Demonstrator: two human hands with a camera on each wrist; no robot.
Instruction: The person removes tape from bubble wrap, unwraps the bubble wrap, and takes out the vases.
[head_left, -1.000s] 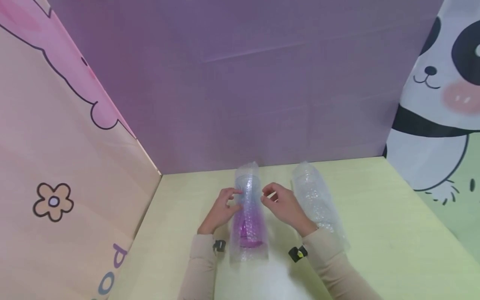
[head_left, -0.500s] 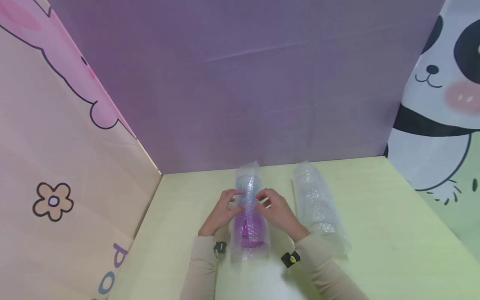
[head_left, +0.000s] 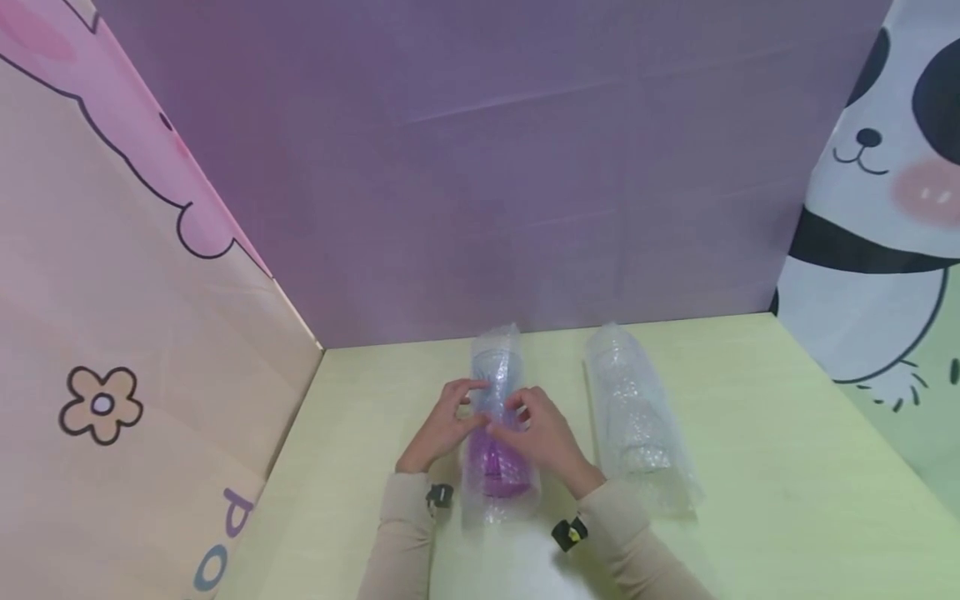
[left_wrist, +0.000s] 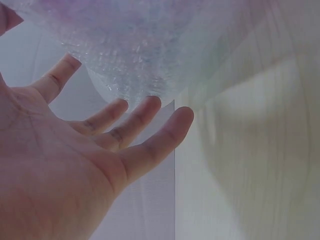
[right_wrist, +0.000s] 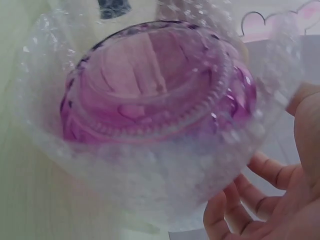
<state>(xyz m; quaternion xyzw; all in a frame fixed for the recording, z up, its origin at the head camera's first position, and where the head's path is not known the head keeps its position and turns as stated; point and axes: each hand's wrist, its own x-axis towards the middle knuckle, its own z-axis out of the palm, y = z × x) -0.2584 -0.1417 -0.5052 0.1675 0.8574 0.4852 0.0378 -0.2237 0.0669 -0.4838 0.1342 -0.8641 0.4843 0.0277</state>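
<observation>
A glass vessel, likely a vase, blue toward the far end and purple toward the near end [head_left: 501,483], lies wrapped in bubble wrap [head_left: 495,340]. Its round purple base [right_wrist: 150,107] faces the right wrist camera inside the wrap's loose end. The left hand [head_left: 448,425] is at its left side, fingers spread and fairly straight, fingertips at the wrap. From the right, the right hand [head_left: 543,437] reaches over it, thumb stretched across the top toward the left thumb, index finger bent. A gap shows between that thumb and index finger. The lower fingers [right_wrist: 237,207] are beside the wrap.
To the right on the pale wooden table [head_left: 765,442] lies a second wrapped item, a clear glass vessel in bubble wrap [head_left: 637,417]. A purple wall panel [head_left: 480,183] closes the back, with printed panels at left and right.
The right hand has moved left and slightly nearer, from beside the wrapped vessel to over its top. The left hand has barely moved. Both wrapped vessels stay in place.
</observation>
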